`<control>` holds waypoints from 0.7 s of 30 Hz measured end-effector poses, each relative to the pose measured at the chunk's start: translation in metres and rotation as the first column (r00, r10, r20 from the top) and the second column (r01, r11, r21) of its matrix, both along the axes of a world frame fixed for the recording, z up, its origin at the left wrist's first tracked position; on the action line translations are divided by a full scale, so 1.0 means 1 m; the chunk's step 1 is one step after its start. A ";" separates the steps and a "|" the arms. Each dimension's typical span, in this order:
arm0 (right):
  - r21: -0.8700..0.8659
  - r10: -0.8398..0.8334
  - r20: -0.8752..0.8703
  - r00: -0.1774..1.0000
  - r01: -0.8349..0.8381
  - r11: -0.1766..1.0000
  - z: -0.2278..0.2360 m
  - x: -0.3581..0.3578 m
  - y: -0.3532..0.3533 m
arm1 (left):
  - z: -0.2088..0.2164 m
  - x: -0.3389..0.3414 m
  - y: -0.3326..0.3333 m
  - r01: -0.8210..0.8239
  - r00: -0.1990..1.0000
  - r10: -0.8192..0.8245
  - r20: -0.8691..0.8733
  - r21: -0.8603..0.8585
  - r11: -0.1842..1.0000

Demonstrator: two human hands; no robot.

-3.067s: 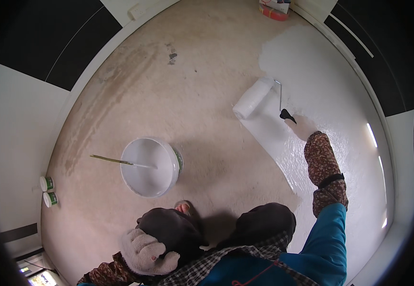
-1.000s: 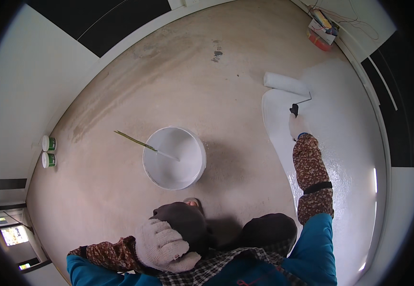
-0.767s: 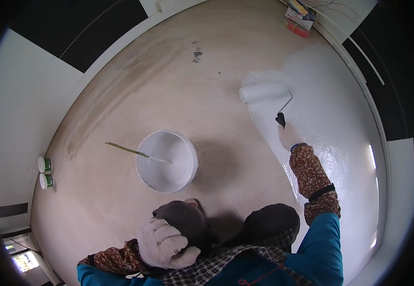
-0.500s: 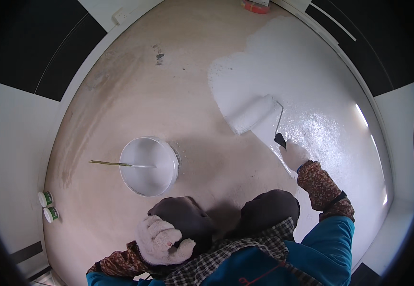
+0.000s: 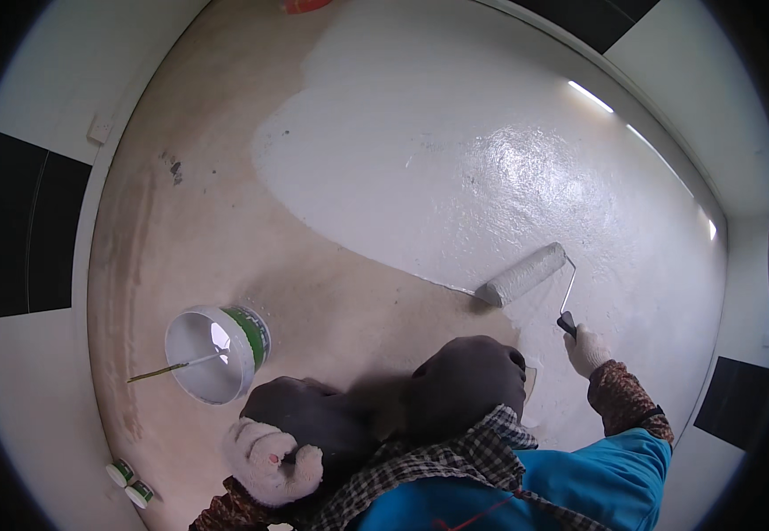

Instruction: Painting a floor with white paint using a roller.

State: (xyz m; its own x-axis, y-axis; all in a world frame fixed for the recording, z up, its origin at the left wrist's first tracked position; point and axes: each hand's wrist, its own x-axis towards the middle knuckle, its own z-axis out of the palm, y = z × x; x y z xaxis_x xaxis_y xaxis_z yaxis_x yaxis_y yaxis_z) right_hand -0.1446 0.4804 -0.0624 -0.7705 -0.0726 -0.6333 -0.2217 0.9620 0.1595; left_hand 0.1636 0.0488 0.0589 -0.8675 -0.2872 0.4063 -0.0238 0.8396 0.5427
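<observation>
"What's over on your far left?"

"Two small white-and-green tubs point(image 5: 130, 483), side by side, touching or nearly so, low down by the wall. Right of them stands one white bucket point(image 5: 250, 329) with a green patch on its side, set on the bare, brownish floor point(image 5: 322, 319). One stick point(image 5: 167, 368) leans in it, its greenish end poking out past the left rim and its other end white, inside the bucket."

"And your hands, both of them?"

"Both gloved. My left hand point(image 5: 274, 462) lies on my left knee point(image 5: 305, 409), fingers half curled and the thumb apart from them; I see nothing in its grasp. Next comes my right knee point(image 5: 468, 380), so that's two, both in dark cloth."

"What's farther right?"

"One roller point(image 5: 526, 274). Its thick, pale grey sleeve slants just in front of my right knee, the lower left end at the line where white paint point(image 5: 384, 150) meets bare floor. I can't tell how hard it presses. A single thin metal rod bends from the sleeve's right end down to one black grip point(image 5: 567, 324). My right hand point(image 5: 589, 350) is closed around that, fingers wrapped tight, with the paint spread behind it."
</observation>
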 end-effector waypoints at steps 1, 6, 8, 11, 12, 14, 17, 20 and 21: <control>-0.001 -0.031 -0.004 0.999 0.031 1.000 0.000 0.009 0.012 | -0.001 -0.003 0.001 0.002 1.000 -0.002 -0.003 -0.019 1.000; -0.104 -0.127 -0.018 0.992 0.124 0.987 -0.017 0.027 0.012 | 0.002 -0.017 0.007 -0.065 0.991 0.065 0.114 -0.002 0.998; -0.150 -0.161 -0.052 0.986 0.152 0.977 -0.029 0.015 -0.012 | 0.003 -0.025 0.006 -0.053 0.990 0.054 0.130 -0.005 0.999; -0.219 -0.155 -0.094 0.983 0.132 0.967 -0.052 -0.031 -0.067 | 0.006 -0.034 0.006 -0.053 0.989 0.062 0.135 -0.068 0.996; -0.276 -0.152 -0.117 0.981 0.115 0.954 -0.062 -0.052 -0.089 | 0.007 -0.036 0.006 -0.055 0.988 0.064 0.141 -0.067 0.996; -0.289 -0.156 -0.158 0.975 0.105 0.952 -0.082 -0.099 -0.134 | 0.012 -0.036 0.008 -0.050 0.991 0.058 0.122 -0.067 0.997; -0.402 -0.255 -0.225 0.940 0.149 0.903 -0.115 -0.181 -0.201 | 0.023 -0.029 0.014 -0.091 0.975 0.097 0.200 -0.041 0.995; -0.485 -0.256 0.006 0.967 0.227 0.844 -0.152 -0.256 -0.267 | 0.025 -0.024 0.017 -0.122 0.968 0.129 0.214 -0.045 0.991; -0.487 -0.252 0.066 0.966 0.251 0.836 -0.160 -0.271 -0.282 | 0.026 -0.023 0.017 -0.136 0.967 0.144 0.209 -0.051 0.989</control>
State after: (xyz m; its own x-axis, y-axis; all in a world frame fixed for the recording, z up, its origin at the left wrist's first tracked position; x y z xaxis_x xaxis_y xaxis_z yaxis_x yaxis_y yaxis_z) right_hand -0.4155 0.1988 -0.2222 -0.8051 -0.1751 -0.5668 0.0386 0.9380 -0.3445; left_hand 0.1407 0.0656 0.0845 -0.8869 -0.4003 0.2305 -0.2533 0.8388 0.4819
